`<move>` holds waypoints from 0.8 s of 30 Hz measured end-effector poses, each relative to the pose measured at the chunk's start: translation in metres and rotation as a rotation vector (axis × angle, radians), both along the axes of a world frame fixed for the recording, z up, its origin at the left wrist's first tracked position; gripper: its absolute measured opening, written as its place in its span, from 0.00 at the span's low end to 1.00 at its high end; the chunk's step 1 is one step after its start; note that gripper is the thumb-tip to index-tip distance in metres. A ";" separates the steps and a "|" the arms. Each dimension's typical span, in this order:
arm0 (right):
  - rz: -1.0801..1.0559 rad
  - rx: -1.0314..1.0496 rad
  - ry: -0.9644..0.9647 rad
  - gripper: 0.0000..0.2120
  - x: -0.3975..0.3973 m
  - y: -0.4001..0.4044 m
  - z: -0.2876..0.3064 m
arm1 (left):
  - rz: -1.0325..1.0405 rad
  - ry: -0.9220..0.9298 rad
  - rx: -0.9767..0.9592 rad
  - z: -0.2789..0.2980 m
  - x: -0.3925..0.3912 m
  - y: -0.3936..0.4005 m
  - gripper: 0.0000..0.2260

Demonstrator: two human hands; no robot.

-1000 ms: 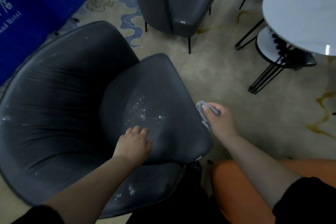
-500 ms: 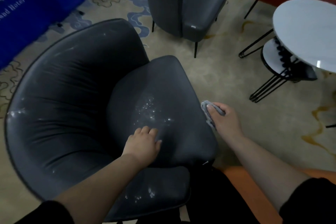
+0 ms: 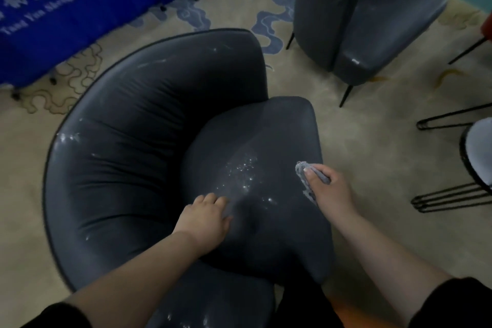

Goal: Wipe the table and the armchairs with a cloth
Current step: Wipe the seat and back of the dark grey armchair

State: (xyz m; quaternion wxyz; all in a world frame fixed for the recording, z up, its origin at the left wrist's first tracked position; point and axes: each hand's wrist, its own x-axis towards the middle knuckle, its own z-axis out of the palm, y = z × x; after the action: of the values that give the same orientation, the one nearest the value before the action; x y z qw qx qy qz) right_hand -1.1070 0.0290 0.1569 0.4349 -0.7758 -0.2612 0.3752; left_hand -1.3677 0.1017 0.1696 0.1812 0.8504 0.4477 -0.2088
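Observation:
A dark grey armchair (image 3: 127, 157) fills the middle of the view, its curved back to the left. White specks dot its seat cushion (image 3: 269, 128). My left hand (image 3: 203, 221) rests on the near part of the cushion, fingers bent down onto it. My right hand (image 3: 328, 189) grips a small grey cloth (image 3: 303, 169) at the cushion's right edge. The round white table (image 3: 480, 152) shows only as a sliver at the right border.
A second grey armchair (image 3: 359, 16) stands at the back right on thin black legs. Black wire table legs (image 3: 450, 197) reach in from the right. A blue banner (image 3: 53, 5) with white lettering covers the upper left. Patterned beige carpet lies all around.
The view has swung left and down, so the table has slid almost out of frame. My right hand with the cloth has moved slightly inward onto the cushion's right edge. The left hand stays put.

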 end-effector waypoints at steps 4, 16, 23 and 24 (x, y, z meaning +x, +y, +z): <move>0.062 -0.022 0.013 0.04 0.023 0.022 -0.002 | 0.075 0.049 -0.015 0.001 0.016 0.006 0.21; 0.146 -0.081 -0.012 0.05 0.062 0.061 -0.041 | 0.270 0.195 -0.196 -0.066 0.048 0.016 0.24; 0.182 -0.058 0.000 0.05 0.058 0.072 -0.070 | 0.400 0.233 -0.315 -0.111 0.048 -0.003 0.24; 0.197 -0.054 -0.009 0.05 0.058 0.073 -0.075 | 0.425 0.233 -0.326 -0.114 0.049 -0.006 0.25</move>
State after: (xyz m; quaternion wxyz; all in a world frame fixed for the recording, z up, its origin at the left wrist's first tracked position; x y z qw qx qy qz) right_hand -1.0490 0.1016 0.0821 0.3736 -0.7593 -0.3281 0.4197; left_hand -1.3183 0.0953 0.0558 0.3024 0.6674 0.5944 -0.3315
